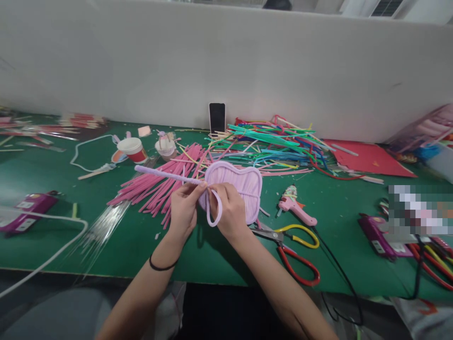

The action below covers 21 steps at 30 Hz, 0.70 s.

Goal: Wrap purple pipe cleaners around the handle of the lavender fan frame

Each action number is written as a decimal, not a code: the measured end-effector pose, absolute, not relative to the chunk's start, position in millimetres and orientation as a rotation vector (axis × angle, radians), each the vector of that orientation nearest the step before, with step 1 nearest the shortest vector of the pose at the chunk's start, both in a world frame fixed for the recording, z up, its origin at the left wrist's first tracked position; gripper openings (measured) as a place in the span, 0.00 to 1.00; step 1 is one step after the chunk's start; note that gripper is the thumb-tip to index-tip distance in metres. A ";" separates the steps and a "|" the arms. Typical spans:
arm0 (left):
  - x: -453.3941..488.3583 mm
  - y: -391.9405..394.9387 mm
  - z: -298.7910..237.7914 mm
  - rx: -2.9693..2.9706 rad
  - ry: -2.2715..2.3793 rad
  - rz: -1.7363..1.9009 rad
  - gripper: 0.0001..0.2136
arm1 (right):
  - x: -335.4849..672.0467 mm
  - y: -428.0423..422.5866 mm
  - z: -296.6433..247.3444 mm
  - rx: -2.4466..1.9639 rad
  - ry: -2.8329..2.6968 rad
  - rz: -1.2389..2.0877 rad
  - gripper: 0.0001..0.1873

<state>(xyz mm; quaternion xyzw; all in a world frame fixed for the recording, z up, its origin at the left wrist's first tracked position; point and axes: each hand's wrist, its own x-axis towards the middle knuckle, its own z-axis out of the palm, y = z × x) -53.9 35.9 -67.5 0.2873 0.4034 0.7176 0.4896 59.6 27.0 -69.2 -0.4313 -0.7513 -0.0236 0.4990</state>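
Two hands met over the middle of the green tabletop (141, 241), toward its near edge. The left hand (184, 208) pinched the lilac pipe cleaner (166, 175) where its straight tail ran off toward the left edge. The right hand (230, 211) was closed on the lower rim of the lilac woven piece (242, 182), with the stem's curl under its fingers. A firm pinch close to the bend seemed the best way to hold the loop round. That loop hung between both grips, just below the fingertips. Scissors (297, 257) lay to the right.
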 end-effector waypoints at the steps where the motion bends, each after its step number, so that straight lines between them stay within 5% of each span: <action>1: -53.6 35.8 -67.3 0.697 0.981 1.742 0.11 | 59.6 27.1 -69.1 -1.050 -1.824 -0.059 0.10; 21: -56.0 37.3 -64.0 0.695 1.015 1.753 0.11 | 70.5 18.1 -53.5 -0.982 -1.826 -0.010 0.09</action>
